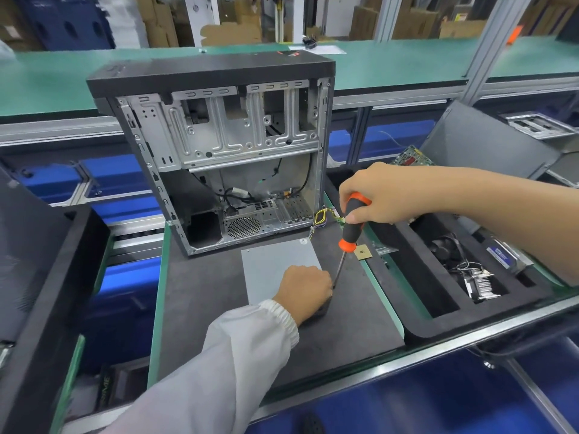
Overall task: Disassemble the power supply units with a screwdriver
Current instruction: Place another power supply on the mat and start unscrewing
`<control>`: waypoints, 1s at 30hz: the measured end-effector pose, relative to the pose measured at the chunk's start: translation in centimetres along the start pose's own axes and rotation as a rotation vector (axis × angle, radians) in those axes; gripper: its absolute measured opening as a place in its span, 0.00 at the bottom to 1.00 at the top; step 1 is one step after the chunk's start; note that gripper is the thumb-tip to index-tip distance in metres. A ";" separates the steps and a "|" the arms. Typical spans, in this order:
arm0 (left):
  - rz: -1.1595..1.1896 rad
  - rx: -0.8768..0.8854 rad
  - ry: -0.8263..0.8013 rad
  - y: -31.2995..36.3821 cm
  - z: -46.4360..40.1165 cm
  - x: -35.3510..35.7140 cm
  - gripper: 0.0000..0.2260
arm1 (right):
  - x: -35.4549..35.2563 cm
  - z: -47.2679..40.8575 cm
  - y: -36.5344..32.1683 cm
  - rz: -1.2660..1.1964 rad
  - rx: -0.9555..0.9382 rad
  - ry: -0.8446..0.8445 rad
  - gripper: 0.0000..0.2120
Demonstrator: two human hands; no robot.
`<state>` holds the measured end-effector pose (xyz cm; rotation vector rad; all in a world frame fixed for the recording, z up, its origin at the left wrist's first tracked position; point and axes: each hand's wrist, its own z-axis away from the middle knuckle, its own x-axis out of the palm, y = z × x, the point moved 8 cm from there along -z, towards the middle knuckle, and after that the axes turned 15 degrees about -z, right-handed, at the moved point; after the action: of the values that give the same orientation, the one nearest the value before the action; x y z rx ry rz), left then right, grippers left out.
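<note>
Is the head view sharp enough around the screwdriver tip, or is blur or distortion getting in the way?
Head view: evenly lit, screwdriver and power supply unit reasonably sharp; the tip by the left hand is small and dark; wide-angle bending at edges; background boxes soft.

Left hand [302, 288] lies knuckles-up, fingers curled (white sleeve to the wrist); right hand [374, 195] fisted, forearm bare.
</note>
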<state>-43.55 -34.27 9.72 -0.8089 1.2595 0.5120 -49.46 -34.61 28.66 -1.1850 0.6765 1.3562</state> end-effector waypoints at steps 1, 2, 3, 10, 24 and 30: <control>0.132 -0.079 -0.020 -1.4 0.2 0.1 0.13 | -0.1 0.0 -0.2 -0.007 -0.008 0.005 0.09; 0.285 -0.152 -0.026 -3.1 0.6 0.1 0.14 | -0.2 -0.1 -0.4 -0.017 -0.021 0.013 0.09; 0.454 -0.199 -0.045 -4.8 1.1 0.6 0.15 | -0.2 -0.3 -0.7 -0.024 -0.038 0.023 0.08; 1.658 -0.468 -0.105 -11.8 6.8 5.5 0.09 | 1.6 -2.4 -5.2 -0.076 -0.204 0.060 0.08; 1.276 -0.274 0.037 -11.9 11.6 7.5 0.05 | 4.1 -4.8 -10.6 -0.061 -0.312 0.016 0.06; 1.277 -0.273 0.074 -12.2 11.8 7.4 0.05 | 4.2 -4.8 -11.1 -0.032 -0.321 0.015 0.05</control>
<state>-25.30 -33.50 6.73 -0.1279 1.7051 1.7039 -37.00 -35.43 26.02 -1.4553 0.4574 1.4660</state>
